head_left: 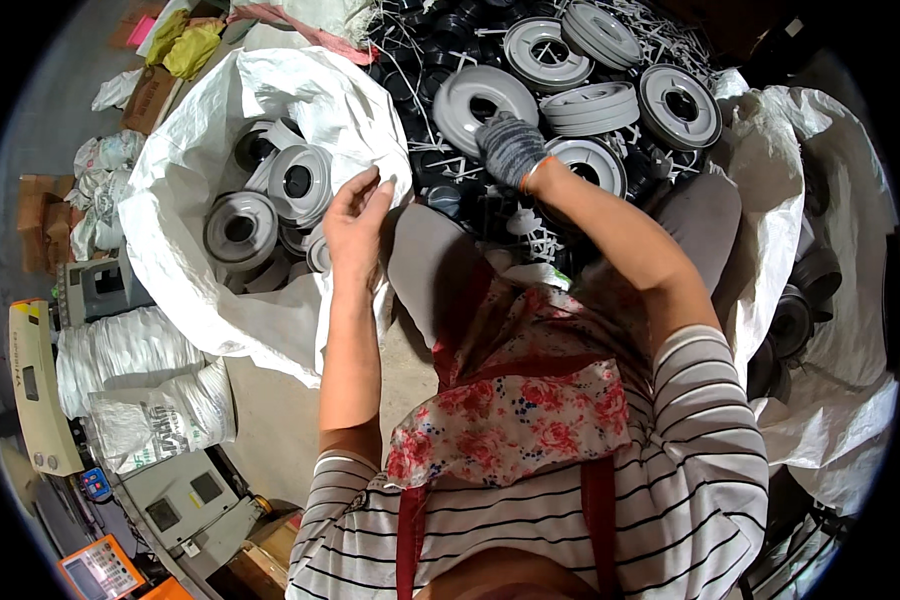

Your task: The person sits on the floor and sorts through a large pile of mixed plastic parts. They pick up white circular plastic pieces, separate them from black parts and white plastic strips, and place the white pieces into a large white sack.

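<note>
Left hand [358, 222] bare, fingers pinched on the rim of the big white woven sack [185, 300], holding the edge at the sack's right side, just left of the person's knee. Sack mouth is open and faces up; it sits on the floor at the person's left front. Inside the sack: several grey round plastic discs [240, 228] with dark centre holes, stacked loosely and tilted, one [298, 180] lying near the top just left of the held edge.

Right hand [511, 148] wears a grey knit glove, reaches forward over the pile ahead, fingers curled down onto the grey discs there; cannot tell if it grips one or just rests on it. It is touching or just over the disc [483, 100] at the centre of the pile.

Pile [590, 70] ahead: more grey discs, some stacked, mixed with black round parts [440, 40] and white plastic sprue pieces [545, 240]. It runs from top centre to top right.

Second white sack [770, 200] at the person's right, with dark round parts [795, 320] inside it.

Person wears a striped long-sleeve top and a floral apron [520, 400] with red straps.

Far left on the floor: filled white bags [130, 350], cardboard boxes [45, 215], a grey machine housing [100, 290], and a beige control panel [40, 390].
</note>
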Available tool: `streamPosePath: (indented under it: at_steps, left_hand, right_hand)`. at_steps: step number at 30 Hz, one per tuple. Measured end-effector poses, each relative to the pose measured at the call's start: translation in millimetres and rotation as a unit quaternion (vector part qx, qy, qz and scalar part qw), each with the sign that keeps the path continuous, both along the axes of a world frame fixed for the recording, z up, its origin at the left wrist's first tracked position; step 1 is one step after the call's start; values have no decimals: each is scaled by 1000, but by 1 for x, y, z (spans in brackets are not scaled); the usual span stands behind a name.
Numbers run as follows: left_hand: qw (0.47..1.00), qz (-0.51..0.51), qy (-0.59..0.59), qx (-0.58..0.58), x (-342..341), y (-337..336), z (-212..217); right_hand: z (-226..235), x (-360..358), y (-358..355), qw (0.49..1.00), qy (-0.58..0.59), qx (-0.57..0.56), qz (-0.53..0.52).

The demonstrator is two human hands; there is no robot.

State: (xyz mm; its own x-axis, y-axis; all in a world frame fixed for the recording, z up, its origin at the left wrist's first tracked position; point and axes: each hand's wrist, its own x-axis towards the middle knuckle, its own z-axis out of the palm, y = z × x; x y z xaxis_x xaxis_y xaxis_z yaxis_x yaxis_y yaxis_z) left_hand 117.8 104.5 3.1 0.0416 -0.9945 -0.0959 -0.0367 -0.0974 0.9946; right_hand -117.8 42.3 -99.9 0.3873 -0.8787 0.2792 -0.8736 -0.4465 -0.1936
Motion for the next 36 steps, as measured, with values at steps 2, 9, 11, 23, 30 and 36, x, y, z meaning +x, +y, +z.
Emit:
streamPosePath:
  at_steps: [2, 9, 11, 23, 30, 36]
  left_hand:
    - [997, 52, 49, -37, -21, -7, -16]
    - [990, 59, -67, -106, -31, -20, -10]
    - [981, 68, -112, -144, -32, -11, 3]
    - [984, 76, -51, -155, -30, 16, 12]
    - [981, -140, 125, 47, -55, 25, 15]
    - [961, -216, 143, 98, -58, 32, 11]
  right_hand:
    - [21, 14, 20, 995, 19, -78, 55]
    - [9, 36, 43, 871, -421, 249, -50]
    - [-26, 48, 28, 936, -275, 219, -26]
    - [-12, 51, 28, 946, -272, 176, -26]
    - [95, -8, 70, 915, -395, 76, 34]
    - [95, -22, 90, 971, -230, 18, 68]
